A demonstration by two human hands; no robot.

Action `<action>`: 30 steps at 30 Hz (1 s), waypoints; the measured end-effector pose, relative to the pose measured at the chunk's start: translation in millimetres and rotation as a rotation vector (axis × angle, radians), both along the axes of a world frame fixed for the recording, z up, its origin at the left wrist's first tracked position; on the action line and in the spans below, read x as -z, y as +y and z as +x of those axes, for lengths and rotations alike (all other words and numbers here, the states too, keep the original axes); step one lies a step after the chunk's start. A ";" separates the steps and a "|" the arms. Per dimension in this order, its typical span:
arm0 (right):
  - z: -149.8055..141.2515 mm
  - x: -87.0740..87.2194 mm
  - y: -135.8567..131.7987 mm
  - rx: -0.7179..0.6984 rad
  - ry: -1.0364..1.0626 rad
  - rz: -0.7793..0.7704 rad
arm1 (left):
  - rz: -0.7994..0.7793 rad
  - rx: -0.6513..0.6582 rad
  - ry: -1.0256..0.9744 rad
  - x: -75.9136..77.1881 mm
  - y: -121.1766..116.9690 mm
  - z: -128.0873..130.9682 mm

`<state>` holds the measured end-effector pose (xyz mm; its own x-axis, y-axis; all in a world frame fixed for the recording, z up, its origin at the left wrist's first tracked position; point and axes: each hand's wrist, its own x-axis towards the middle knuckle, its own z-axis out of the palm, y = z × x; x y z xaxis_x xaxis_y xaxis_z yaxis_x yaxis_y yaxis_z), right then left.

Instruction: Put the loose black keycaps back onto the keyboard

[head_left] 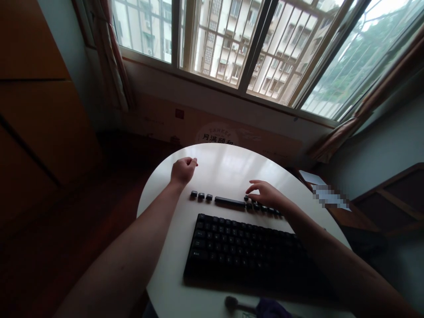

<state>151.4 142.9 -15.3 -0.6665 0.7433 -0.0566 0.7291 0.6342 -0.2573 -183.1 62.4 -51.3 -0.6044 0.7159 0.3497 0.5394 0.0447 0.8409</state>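
Note:
My left hand (184, 171) is closed in a fist over the far left part of the white round table (175, 282); whatever its fingers may hold is hidden. My right hand (261, 192) reaches over a line of loose black keycaps (201, 195), its fingertips at a small keycap (246, 198) by the right end of the long space bar keycap (229, 202). The upper fingers of that hand are stretched out. Nearer to me lies a black keyboard (232, 247) with rows of keys, its right part under my right forearm and in shadow.
At the table's near edge lie a dark-tipped brush (232, 303) and a purple cloth-like thing (271, 308). A printed box or panel (155, 119) stands beyond the table under the barred window (225, 53). Papers (311, 177) lie on a surface to the right.

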 end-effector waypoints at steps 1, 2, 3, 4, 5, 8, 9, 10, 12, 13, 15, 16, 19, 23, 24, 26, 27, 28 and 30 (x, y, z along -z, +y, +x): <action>-0.8 -1.5 -1.2 0.006 0.003 0.004 | 0.001 -0.002 0.000 0.1 -0.2 -0.2; -1.2 -3.1 -2.6 0.010 0.005 0.006 | 0.002 -0.004 0.000 0.1 -0.5 -0.3; -1.4 -4.6 -4.1 0.010 0.006 0.007 | 0.002 -0.007 0.000 0.0 -0.9 -0.4; -1.4 -5.9 -5.6 0.007 0.005 0.005 | 0.001 -0.009 -0.001 -0.1 -1.3 -0.5; -1.4 -6.8 -7.0 0.004 0.002 0.002 | 0.001 -0.011 -0.001 -0.3 -1.8 -0.4; -2.8 -7.2 -10.0 0.003 -0.005 0.000 | -0.001 -0.015 -0.003 -1.2 -3.1 -0.3; -4.2 -6.7 -10.8 0.005 -0.005 0.002 | -0.001 -0.017 -0.003 -1.6 -3.6 -0.3; -6.2 -6.1 -11.6 0.005 -0.003 0.005 | -0.002 -0.019 -0.002 -2.0 -4.0 -0.3; -11.4 -5.7 -13.7 0.002 0.009 0.011 | -0.002 -0.025 0.000 -2.8 -4.8 -0.6; -14.0 -6.5 -15.4 0.002 0.017 0.015 | -0.001 -0.026 0.001 -3.2 -5.2 -0.7; -17.3 -10.9 -21.0 0.008 0.041 0.027 | 0.000 -0.028 0.005 -3.7 -6.0 -0.8; -17.2 -14.8 -25.2 0.012 0.055 0.033 | 0.000 -0.027 0.006 -3.9 -6.5 -0.6; -7.3 -32.6 -45.0 0.010 0.107 0.034 | -0.006 -0.028 0.011 -3.7 -6.9 0.5; 25.2 -58.9 -85.4 -0.043 0.184 -0.009 | -0.018 -0.040 0.013 -1.6 -3.2 1.2; 34.9 -63.1 -96.4 -0.060 0.184 -0.014 | -0.019 -0.041 0.015 -0.9 -1.5 1.0; 54.0 -66.5 -117.4 -0.078 0.150 -0.039 | -0.017 -0.042 0.019 0.6 1.7 0.3; 62.8 -65.4 -126.8 -0.079 0.122 -0.043 | -0.015 -0.043 0.021 1.2 2.9 -0.2; 70.8 -62.7 -135.3 -0.081 0.093 -0.043 | -0.012 -0.045 0.023 1.7 3.8 -0.7; 84.0 -53.4 -149.1 -0.092 0.049 -0.026 | -0.006 -0.050 0.025 2.5 4.3 -1.7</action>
